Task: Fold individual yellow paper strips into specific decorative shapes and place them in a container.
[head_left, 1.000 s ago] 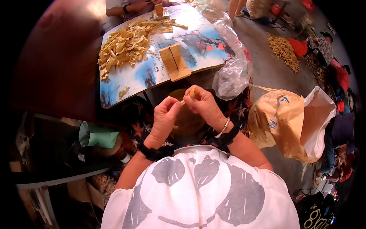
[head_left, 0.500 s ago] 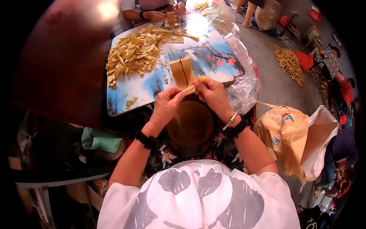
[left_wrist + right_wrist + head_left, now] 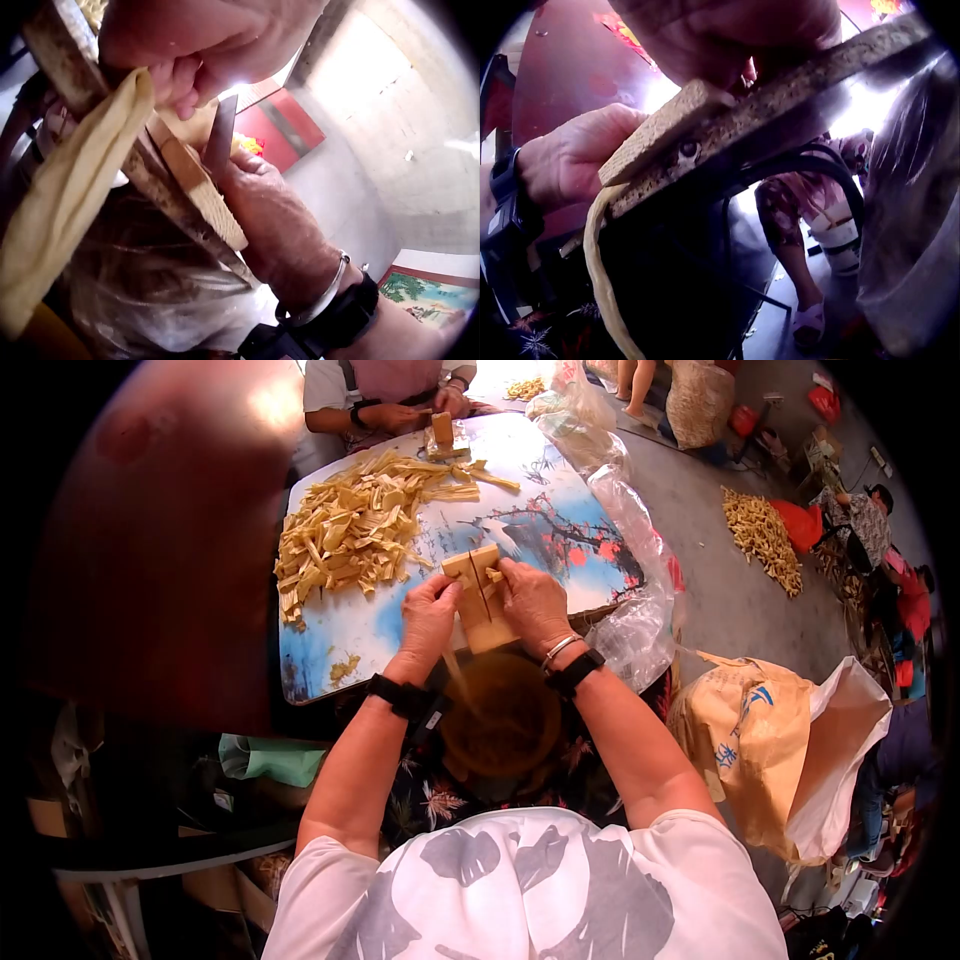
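Observation:
A small wooden stand (image 3: 488, 632) with a thin upright blade (image 3: 220, 139) sits at the near edge of the painted table (image 3: 395, 625). My left hand (image 3: 428, 622) is at the stand's left side, pinching a long pale yellow strip (image 3: 75, 202). The strip's loose end hangs past the table edge, toward a round brownish basin (image 3: 500, 730) below. On the stand's other side, my right hand (image 3: 535, 600) has thumb and fingers bent around a short yellow end (image 3: 494, 574), close beside the blade. Its fingertips are partly hidden.
A heap of yellow strips (image 3: 350, 525) covers the table's far left. Another person (image 3: 390, 395) works opposite at a similar small stand (image 3: 445, 438). Clear plastic (image 3: 635, 640) drapes the right edge; an open sack (image 3: 750, 740) stands on the floor at right.
Both hands have moved forward from above the basin to the wooden stand, carrying the strip. They have come to opposite sides of the blade.

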The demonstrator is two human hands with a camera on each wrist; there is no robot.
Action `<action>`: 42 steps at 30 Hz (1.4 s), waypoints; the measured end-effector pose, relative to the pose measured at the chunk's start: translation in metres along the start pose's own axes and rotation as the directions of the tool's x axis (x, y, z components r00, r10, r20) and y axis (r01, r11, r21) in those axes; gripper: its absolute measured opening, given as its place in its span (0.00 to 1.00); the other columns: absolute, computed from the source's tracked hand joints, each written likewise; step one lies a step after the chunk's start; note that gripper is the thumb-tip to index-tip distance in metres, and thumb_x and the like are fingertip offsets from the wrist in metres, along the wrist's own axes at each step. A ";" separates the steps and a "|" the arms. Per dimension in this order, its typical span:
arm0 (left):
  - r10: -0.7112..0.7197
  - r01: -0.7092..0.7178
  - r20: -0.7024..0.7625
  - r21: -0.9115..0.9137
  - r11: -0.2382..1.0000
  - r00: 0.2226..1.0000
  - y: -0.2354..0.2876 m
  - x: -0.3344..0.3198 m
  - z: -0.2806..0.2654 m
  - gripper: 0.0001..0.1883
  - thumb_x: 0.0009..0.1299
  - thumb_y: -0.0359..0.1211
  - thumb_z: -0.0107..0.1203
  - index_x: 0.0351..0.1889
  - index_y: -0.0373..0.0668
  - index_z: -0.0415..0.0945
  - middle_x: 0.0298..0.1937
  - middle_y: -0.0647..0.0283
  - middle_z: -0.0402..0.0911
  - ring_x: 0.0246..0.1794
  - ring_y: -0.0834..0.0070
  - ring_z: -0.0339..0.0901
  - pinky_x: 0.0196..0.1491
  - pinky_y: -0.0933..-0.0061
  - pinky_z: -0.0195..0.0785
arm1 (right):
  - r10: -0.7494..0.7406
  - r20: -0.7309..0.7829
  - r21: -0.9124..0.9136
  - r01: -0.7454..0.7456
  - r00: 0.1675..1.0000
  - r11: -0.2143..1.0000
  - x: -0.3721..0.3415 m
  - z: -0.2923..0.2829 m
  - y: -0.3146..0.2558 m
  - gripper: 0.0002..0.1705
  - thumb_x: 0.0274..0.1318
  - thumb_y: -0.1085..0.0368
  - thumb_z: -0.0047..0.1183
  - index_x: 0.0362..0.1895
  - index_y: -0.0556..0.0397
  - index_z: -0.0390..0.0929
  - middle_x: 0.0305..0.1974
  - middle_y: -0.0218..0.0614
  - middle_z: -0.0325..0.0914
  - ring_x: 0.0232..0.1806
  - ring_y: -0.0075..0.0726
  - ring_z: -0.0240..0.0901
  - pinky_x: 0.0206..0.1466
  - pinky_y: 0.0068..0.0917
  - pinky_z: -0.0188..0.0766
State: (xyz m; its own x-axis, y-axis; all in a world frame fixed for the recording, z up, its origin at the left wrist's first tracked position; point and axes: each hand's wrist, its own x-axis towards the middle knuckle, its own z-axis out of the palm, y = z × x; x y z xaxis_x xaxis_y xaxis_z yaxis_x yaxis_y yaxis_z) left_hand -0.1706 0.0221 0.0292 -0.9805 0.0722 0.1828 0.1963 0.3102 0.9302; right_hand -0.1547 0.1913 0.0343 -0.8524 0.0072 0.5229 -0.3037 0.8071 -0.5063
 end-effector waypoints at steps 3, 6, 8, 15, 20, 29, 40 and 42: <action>-0.153 0.167 0.103 -0.147 0.975 0.983 0.011 -0.011 -0.019 0.08 0.74 0.31 0.53 0.37 0.37 0.79 0.27 0.73 0.74 0.25 0.88 0.66 0.27 0.82 0.60 | 0.027 0.061 0.097 -0.033 0.998 0.995 -0.003 -0.006 0.007 0.08 0.62 0.61 0.52 0.39 0.51 0.73 0.26 0.46 0.78 0.31 0.56 0.78 0.33 0.48 0.72; -0.194 0.272 0.214 -0.440 0.856 0.957 0.033 -0.036 -0.031 0.07 0.76 0.31 0.49 0.44 0.38 0.76 0.30 0.72 0.76 0.27 0.84 0.70 0.32 0.80 0.64 | 0.077 0.091 0.351 -0.104 0.993 0.931 -0.024 -0.033 -0.008 0.09 0.61 0.62 0.55 0.38 0.53 0.73 0.24 0.47 0.77 0.29 0.56 0.77 0.31 0.44 0.72; -0.172 0.229 0.160 -0.479 0.848 0.972 0.048 -0.054 -0.031 0.08 0.76 0.31 0.49 0.44 0.38 0.77 0.28 0.72 0.75 0.29 0.83 0.71 0.36 0.80 0.65 | 0.118 0.188 0.337 -0.177 0.975 0.925 -0.041 -0.059 -0.027 0.10 0.60 0.61 0.57 0.38 0.54 0.74 0.24 0.47 0.78 0.28 0.56 0.77 0.30 0.42 0.72; 0.042 -0.038 0.056 -0.080 0.996 0.998 0.064 -0.101 -0.026 0.03 0.69 0.23 0.55 0.37 0.32 0.79 0.33 0.66 0.73 0.34 0.81 0.71 0.38 0.81 0.64 | 0.013 0.123 0.302 -0.049 0.992 0.952 -0.089 -0.067 -0.058 0.17 0.53 0.60 0.63 0.44 0.53 0.77 0.32 0.47 0.80 0.34 0.52 0.80 0.37 0.39 0.76; -0.035 0.058 0.075 -0.329 0.943 0.997 0.077 -0.133 -0.017 0.06 0.71 0.22 0.53 0.44 0.34 0.78 0.37 0.67 0.79 0.36 0.82 0.74 0.41 0.79 0.68 | -0.026 0.019 0.497 0.013 0.999 0.868 -0.099 -0.049 -0.065 0.12 0.55 0.66 0.59 0.43 0.53 0.76 0.35 0.46 0.75 0.37 0.57 0.75 0.39 0.41 0.73; -0.461 0.753 0.628 -0.641 0.152 0.627 0.009 -0.176 -0.017 0.15 0.74 0.43 0.53 0.47 0.40 0.76 0.45 0.59 0.81 0.46 0.68 0.79 0.48 0.68 0.75 | -0.147 0.166 0.706 -0.013 0.975 0.708 -0.148 -0.061 -0.093 0.09 0.62 0.63 0.52 0.34 0.57 0.73 0.31 0.47 0.74 0.34 0.57 0.73 0.38 0.41 0.72; 0.076 -0.270 0.497 0.329 0.905 0.864 -0.009 -0.167 -0.020 0.06 0.65 0.24 0.54 0.39 0.42 0.78 0.35 0.61 0.80 0.27 0.63 0.79 0.29 0.65 0.71 | -0.027 -0.038 0.419 0.041 0.999 0.907 -0.171 -0.061 -0.072 0.07 0.61 0.65 0.51 0.37 0.55 0.73 0.33 0.46 0.73 0.35 0.54 0.75 0.40 0.37 0.76; 0.152 -0.491 0.568 0.511 0.706 0.809 0.030 -0.168 -0.021 0.09 0.62 0.23 0.56 0.39 0.45 0.78 0.34 0.58 0.78 0.28 0.59 0.78 0.30 0.61 0.71 | 0.046 -0.137 0.528 0.034 0.989 0.849 -0.179 -0.031 -0.057 0.09 0.67 0.62 0.47 0.40 0.54 0.73 0.35 0.45 0.74 0.35 0.46 0.77 0.31 0.34 0.78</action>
State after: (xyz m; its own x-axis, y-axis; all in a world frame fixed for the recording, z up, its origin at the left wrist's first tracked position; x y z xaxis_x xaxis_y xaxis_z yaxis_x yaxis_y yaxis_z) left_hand -0.0007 -0.0007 0.0330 -0.7574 0.6438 0.1087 0.6254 0.6675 0.4040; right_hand 0.0279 0.1624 -0.0095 -0.7989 0.1257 0.5881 -0.5110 0.3739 -0.7740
